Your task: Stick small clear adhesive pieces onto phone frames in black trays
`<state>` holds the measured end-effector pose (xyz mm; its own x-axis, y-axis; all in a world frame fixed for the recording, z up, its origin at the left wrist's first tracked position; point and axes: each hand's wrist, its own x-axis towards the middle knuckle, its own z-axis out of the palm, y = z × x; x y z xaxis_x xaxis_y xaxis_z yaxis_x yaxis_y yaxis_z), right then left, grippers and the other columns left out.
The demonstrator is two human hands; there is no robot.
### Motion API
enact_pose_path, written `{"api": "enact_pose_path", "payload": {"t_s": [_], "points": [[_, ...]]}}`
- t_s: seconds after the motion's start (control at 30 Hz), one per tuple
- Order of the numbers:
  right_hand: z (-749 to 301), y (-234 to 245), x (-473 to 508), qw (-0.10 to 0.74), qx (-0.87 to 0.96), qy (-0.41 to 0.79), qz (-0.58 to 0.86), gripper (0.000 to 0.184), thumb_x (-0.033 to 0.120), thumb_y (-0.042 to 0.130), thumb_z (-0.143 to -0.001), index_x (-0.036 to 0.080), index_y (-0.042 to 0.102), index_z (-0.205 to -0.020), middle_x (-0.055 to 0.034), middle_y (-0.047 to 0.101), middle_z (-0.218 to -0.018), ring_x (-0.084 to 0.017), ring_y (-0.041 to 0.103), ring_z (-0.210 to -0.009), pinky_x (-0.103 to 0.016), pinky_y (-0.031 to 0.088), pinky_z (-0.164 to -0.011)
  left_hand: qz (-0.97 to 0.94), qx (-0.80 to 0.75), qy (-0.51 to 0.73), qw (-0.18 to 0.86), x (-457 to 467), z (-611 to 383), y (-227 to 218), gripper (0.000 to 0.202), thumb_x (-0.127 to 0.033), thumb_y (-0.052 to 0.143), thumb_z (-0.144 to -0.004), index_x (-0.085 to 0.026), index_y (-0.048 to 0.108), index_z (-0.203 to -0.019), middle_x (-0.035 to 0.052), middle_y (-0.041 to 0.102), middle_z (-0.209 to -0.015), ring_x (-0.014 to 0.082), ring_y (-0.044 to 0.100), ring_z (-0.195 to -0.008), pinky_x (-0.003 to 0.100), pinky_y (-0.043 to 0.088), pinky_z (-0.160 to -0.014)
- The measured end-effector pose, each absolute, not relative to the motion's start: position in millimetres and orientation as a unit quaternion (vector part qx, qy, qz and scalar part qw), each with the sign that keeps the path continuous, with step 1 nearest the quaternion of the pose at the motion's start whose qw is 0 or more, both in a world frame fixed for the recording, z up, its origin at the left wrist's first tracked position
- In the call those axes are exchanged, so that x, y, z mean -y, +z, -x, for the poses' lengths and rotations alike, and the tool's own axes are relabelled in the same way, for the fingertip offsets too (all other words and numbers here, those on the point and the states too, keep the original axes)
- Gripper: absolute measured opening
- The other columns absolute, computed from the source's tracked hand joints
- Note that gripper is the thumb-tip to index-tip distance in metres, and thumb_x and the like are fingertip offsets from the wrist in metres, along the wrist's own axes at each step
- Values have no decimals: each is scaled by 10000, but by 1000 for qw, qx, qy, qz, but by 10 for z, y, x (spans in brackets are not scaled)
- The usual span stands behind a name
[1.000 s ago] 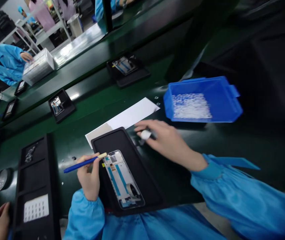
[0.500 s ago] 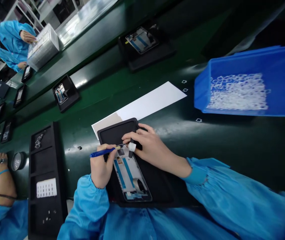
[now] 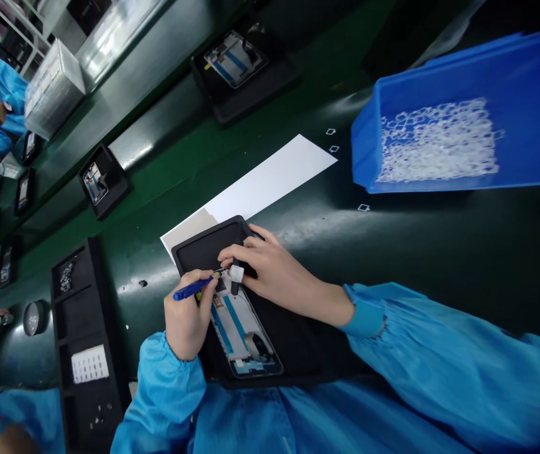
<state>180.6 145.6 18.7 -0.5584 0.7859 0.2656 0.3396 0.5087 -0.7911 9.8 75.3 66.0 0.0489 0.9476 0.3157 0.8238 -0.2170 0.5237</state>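
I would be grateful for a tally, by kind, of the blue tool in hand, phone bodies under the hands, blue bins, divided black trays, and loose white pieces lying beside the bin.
Blue tool in the left hand: 1
Phone body: 1
Blue bin: 1
Divided black tray: 1
Loose white frame-shaped pieces: 3
Total: 7

The person wears a bright blue smock (image 3: 246, 419) with a satiny sheen. The right sleeve (image 3: 440, 356) is loose and creased, gathered into a snug, smoother blue cuff (image 3: 363, 318). The left sleeve (image 3: 163, 381) is full and wrinkled too. A seam seems to run down the front, though the cloth there is blurred.
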Motion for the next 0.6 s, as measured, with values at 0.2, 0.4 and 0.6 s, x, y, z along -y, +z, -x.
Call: {"api": "enact_pose_path", "payload": {"t_s": [0.2, 0.4, 0.6], "points": [[-1807, 168, -1448, 317, 811, 347, 349, 303, 68, 492, -798, 269, 566, -1011, -2, 662, -855, -205, 604, -819, -592, 258, -1116, -729, -627, 255, 105, -750, -124, 680, 106, -262, 577, -917, -215, 632, -995, 47, 717, -890, 179, 700, -787, 257, 546, -691], [-1804, 175, -1446, 310, 812, 347, 351, 311, 66, 485, -790, 271, 574, -1006, -1, 653, -816, -211, 605, -809, -604, 252, -1118, -736, -623, 237, 118, -824, -116, 728, 111, -281, 569, -922, -220, 640, -981, 39, 715, -885, 168, 694, -760, 230, 522, -654], [-1819, 192, -1446, 310, 812, 351, 348, 309, 61, 484, -799, 267, 569, -1013, -5, 662, -838, -210, 607, -805, -602, 251, -1125, -750, -610, 222, 126, -825, -80, 707, 86, -258, 557, -930, -224, 621, -976, 34, 711, -876, 163, 698, -781, 231, 524, -672]]}}
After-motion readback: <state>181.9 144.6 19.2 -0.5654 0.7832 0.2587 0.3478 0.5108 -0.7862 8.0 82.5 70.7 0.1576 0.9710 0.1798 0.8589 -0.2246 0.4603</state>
